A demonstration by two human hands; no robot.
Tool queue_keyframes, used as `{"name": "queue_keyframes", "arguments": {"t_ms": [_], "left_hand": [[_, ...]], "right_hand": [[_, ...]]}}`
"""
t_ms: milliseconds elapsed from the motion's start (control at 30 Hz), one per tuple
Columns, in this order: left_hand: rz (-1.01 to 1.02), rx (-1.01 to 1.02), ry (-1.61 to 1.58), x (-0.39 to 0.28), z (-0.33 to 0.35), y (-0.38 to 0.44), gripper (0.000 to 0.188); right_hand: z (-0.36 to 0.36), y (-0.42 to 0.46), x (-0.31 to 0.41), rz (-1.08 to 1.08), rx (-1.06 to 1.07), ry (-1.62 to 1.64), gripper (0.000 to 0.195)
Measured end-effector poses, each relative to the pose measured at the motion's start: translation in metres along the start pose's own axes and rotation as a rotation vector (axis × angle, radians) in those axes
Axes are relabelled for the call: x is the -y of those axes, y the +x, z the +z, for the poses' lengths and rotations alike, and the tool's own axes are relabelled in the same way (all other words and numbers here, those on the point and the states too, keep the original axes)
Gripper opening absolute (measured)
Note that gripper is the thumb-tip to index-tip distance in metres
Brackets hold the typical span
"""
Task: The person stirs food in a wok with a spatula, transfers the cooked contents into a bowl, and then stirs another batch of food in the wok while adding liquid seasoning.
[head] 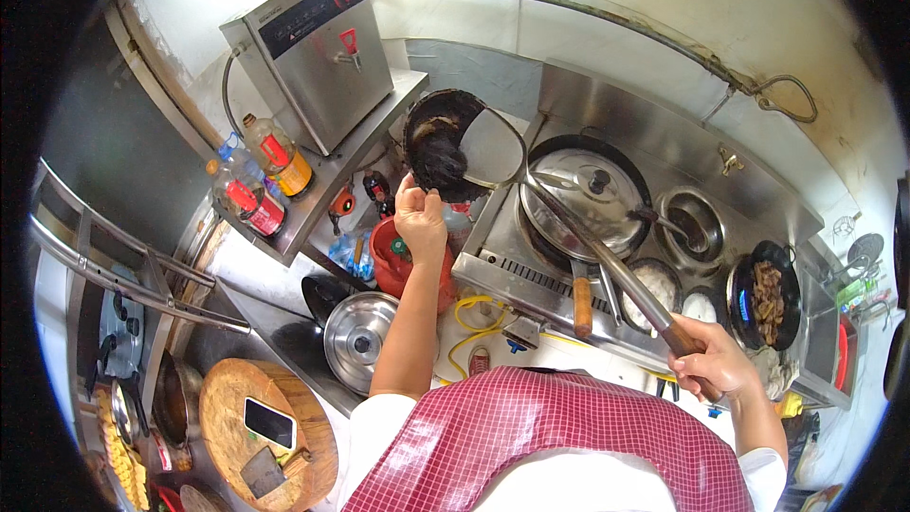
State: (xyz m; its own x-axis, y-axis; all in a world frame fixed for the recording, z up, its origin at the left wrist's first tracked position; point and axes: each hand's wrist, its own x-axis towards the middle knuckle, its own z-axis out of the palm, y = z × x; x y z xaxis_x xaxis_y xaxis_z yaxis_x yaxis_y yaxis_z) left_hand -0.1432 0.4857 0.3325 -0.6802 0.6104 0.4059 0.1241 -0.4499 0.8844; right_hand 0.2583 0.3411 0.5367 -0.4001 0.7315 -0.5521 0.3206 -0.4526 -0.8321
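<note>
My left hand (pixel 421 217) grips the near rim of a blackened round vessel (pixel 419 121), which hangs tilted above a red plastic bucket (pixel 384 249). A dark mass shows inside it, too dark to identify. My right hand (pixel 718 359) holds the wooden end of a long metal handle (pixel 618 267). At its far end a fine-mesh strainer (pixel 495 149) overlaps the mouth of the vessel; whether they touch, I cannot tell. The handle passes over a domed metal lid (pixel 586 192) with a black knob, sitting on a large black wok (pixel 633 163).
The steel range (pixel 490 227) also bears a black wok with browned food (pixel 768 299) and a bowl of white contents (pixel 650 288). A water boiler (pixel 327 64) and bottles (pixel 249 199) stand on a shelf. A chopping block (pixel 316 412) carries a cleaver (pixel 263 473) and a phone (pixel 270 423).
</note>
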Motion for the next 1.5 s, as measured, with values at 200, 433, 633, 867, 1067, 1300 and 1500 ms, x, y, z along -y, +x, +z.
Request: {"name": "queue_keyframes", "arguments": {"t_ms": [200,433,633,867,1067,1300,1500], "left_hand": [[-0.054,-0.074,0.002,0.007,0.01,-0.009,0.015],[-0.289,0.026,-0.212,-0.001,0.016,-0.014,0.016],[-0.383,0.039,-0.326,0.002,0.024,-0.014,0.015],[-0.5,0.055,-0.402,-0.005,0.032,-0.019,0.007],[-0.469,0.157,-0.374,0.028,0.039,-0.027,0.016],[-0.389,0.332,-0.155,0.054,0.027,0.004,0.016],[-0.642,0.195,-0.301,0.064,0.029,0.039,0.017]], "right_hand": [[0.0,0.004,-0.014,0.006,0.019,0.129,0.068],[0.0,0.011,-0.033,-0.011,0.105,0.33,0.062],[0.002,0.017,-0.052,-0.031,0.174,0.548,0.058],[0.003,0.015,-0.067,-0.081,0.244,0.684,0.061],[0.014,-0.008,-0.072,-0.12,0.163,0.668,0.058],[0.009,-0.037,-0.098,-0.329,0.059,0.854,0.045],[0.001,-0.076,-0.126,-0.717,-0.302,1.063,0.054]]}}
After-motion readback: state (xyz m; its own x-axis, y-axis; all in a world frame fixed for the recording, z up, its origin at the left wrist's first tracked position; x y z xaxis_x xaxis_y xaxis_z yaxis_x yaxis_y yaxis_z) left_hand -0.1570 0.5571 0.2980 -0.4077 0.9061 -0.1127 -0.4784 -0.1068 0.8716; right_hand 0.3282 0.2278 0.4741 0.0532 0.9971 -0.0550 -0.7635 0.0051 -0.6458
